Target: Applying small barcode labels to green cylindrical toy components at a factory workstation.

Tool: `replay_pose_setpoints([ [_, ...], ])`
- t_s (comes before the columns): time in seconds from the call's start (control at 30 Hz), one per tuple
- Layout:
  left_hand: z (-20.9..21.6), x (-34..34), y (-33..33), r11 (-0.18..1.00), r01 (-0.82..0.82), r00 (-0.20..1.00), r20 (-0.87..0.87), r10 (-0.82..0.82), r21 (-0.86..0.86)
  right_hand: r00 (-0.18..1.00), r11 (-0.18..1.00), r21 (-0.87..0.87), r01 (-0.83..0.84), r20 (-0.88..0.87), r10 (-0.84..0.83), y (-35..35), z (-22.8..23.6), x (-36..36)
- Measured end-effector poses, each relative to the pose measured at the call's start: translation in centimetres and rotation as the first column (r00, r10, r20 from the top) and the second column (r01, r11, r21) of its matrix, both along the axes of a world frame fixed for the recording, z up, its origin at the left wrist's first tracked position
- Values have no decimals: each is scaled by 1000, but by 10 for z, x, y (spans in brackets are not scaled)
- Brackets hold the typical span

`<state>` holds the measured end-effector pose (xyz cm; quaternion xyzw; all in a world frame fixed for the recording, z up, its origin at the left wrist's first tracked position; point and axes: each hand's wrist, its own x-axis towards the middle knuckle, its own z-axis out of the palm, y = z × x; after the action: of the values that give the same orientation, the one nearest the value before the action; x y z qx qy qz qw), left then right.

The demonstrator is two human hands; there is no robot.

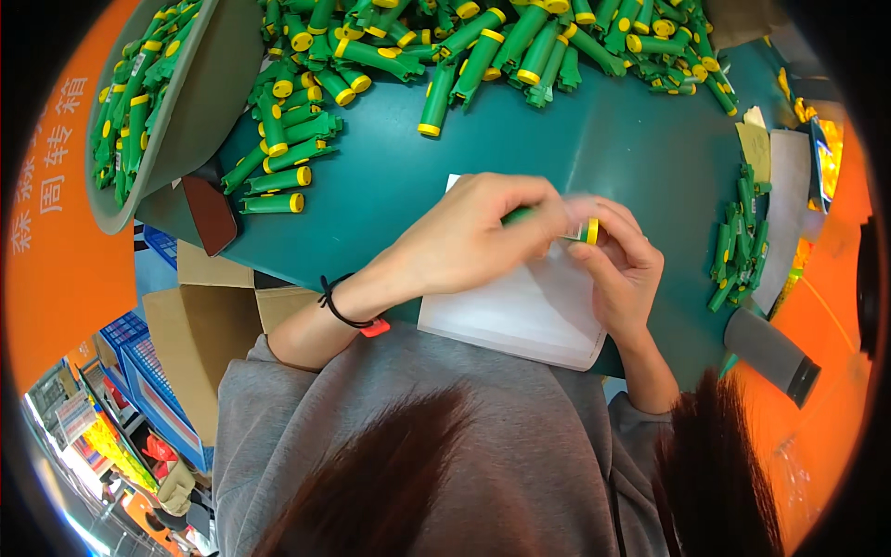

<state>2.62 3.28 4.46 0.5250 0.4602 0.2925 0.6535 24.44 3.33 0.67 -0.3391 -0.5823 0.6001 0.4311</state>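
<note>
Green tube (520,215) with a yellow cap (591,230) is pinched between both hands right in the middle of the green table (613,148), held just above a white sheet of paper (520,311). Left hand (469,239) is curled shut around the green body of the tube, so most of it is hidden, only a sliver of green shows past the knuckles. Right hand (622,265) has its fingertips closed on the yellow-capped end, thumb and forefinger touching the cap. It's a bit blurry there, so can't tell whether something thin sits between the fingers and the cap.

On the left wrist there's a black band with a small red tag (357,317).

Going outward: a big heap of the same green tubes (483,42) runs along the far edge of the table, with a few loose ones (278,181) spilled toward the left. A grey bowl (200,102) at the far left holds more of them. A smaller bunch of green pieces (740,241) lies to the right of the hands, next to some paper scraps (780,204). A cardboard box (209,325) sits below the table edge on the left, and blue crates (153,381) are beside it.
</note>
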Motion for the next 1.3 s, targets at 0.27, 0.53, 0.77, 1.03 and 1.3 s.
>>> replay_pose_setpoints([
  [0.27,41,-114,-6,298,-493,443,-59,895,818,713,846,533,-2,594,-373,20,15,-16],
  [0.53,4,-95,-1,299,90,707,-273,653,950,720,905,398,-146,670,-179,23,11,-14],
  [0.77,-49,-41,-12,515,121,807,-386,447,849,703,917,377,-131,687,-182,26,9,-9],
  [1.03,-60,-40,-15,364,243,766,-408,497,899,730,968,235,-90,677,-97,31,4,-5],
  [1.3,-61,-38,-14,418,165,769,-382,513,894,736,976,196,-90,674,-68,32,6,-8],
])
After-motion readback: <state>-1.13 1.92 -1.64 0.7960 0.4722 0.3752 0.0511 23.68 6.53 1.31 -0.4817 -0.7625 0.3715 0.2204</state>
